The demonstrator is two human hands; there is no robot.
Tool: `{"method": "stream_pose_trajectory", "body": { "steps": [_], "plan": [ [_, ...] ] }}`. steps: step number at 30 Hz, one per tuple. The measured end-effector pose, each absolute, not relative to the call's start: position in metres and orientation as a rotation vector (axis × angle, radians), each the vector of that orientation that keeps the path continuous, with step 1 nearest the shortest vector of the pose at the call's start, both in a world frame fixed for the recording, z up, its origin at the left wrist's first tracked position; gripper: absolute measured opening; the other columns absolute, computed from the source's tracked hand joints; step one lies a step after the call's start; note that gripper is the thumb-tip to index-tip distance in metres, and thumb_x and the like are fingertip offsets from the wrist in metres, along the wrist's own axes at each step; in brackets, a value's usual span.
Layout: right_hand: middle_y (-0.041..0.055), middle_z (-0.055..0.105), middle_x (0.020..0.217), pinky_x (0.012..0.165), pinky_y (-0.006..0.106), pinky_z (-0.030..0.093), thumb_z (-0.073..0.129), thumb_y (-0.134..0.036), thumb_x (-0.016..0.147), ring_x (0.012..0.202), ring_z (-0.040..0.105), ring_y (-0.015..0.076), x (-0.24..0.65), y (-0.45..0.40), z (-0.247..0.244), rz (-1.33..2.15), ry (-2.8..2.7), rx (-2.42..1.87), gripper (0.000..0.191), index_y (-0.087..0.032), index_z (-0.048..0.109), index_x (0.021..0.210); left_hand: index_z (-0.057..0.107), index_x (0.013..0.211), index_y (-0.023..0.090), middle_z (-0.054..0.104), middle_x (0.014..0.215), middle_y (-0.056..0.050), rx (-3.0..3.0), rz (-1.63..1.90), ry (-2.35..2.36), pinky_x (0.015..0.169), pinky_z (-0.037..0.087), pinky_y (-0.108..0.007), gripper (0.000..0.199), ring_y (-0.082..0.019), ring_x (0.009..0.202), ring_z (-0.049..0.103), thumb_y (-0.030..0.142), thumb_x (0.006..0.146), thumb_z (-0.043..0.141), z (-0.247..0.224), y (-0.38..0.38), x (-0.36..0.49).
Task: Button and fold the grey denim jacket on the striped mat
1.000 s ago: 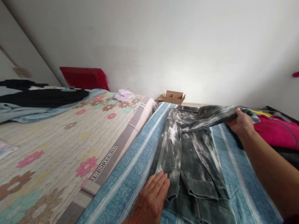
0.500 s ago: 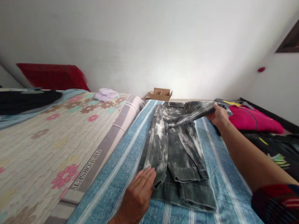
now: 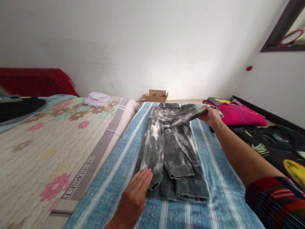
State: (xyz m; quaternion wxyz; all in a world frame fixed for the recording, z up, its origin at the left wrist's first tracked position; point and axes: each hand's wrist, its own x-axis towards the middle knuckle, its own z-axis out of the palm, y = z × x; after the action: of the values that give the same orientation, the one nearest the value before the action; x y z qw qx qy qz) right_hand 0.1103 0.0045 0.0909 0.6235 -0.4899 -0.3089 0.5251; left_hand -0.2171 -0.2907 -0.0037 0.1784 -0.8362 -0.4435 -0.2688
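Note:
A grey-and-white tie-dyed denim jacket (image 3: 177, 149) lies partly folded on a blue striped sheet (image 3: 111, 187), its collar toward the wall and its hem toward me. My right hand (image 3: 211, 116) grips the end of one jacket sleeve (image 3: 188, 111) and holds it out to the right, raised off the sheet. Flat on the jacket's lower left edge rests my left hand (image 3: 138, 187), its fingers stretched out. The palm side of that hand is hidden.
Left of the sheet is a floral mattress (image 3: 71, 140) with a pale lilac cloth (image 3: 96, 99) on it. An open cardboard box (image 3: 156, 96) stands by the wall. To the right lie a pink garment (image 3: 240, 115) and dark printed clothing (image 3: 269, 143).
The view has turned slightly right, so everything sits further left in the picture. Both hands keep the same places on the jacket, and the sleeve stays held out.

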Motion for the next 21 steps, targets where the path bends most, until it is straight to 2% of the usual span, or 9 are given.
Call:
{"method": "stream_pose_trajectory", "body": {
  "steps": [7, 15, 21],
  "plan": [
    [0.0064, 0.066, 0.069, 0.066, 0.042, 0.054, 0.038, -0.035, 0.096, 0.066, 0.065, 0.0211, 0.114, -0.001, 0.090, 1.196, -0.721, -1.176, 0.025, -0.016, 0.054, 0.094, 0.055, 0.120, 0.010, 0.064, 0.118, -0.011, -2.379, -0.763, -1.319, 0.097, 0.050, -0.039, 0.044, -0.021, 0.117, 0.055, -0.001, 0.082, 0.035, -0.005, -0.291, -0.212],
    [0.0062, 0.065, 0.070, 0.055, 0.037, 0.056, 0.039, -0.036, 0.096, 0.060, 0.066, 0.0199, 0.114, -0.007, 0.091, 1.207, -0.726, -1.222, 0.025, -0.017, 0.055, 0.093, 0.059, 0.108, 0.013, 0.068, 0.101, -0.011, -2.316, -0.742, -1.524, 0.082, 0.054, -0.038, 0.025, -0.023, 0.096, 0.063, 0.016, 0.084, 0.050, 0.003, -0.282, -0.198],
    [0.0078, 0.066, 0.069, 0.050, 0.035, 0.056, 0.037, -0.036, 0.096, 0.058, 0.066, 0.0204, 0.113, -0.011, 0.090, 1.207, -0.740, -1.234, 0.029, -0.016, 0.057, 0.089, 0.058, 0.118, 0.014, 0.062, 0.119, -0.013, -2.372, -0.566, -1.489, 0.093, 0.048, -0.044, 0.037, -0.025, 0.110, 0.058, 0.007, 0.084, 0.043, 0.001, -0.290, -0.194]
  ]
}}
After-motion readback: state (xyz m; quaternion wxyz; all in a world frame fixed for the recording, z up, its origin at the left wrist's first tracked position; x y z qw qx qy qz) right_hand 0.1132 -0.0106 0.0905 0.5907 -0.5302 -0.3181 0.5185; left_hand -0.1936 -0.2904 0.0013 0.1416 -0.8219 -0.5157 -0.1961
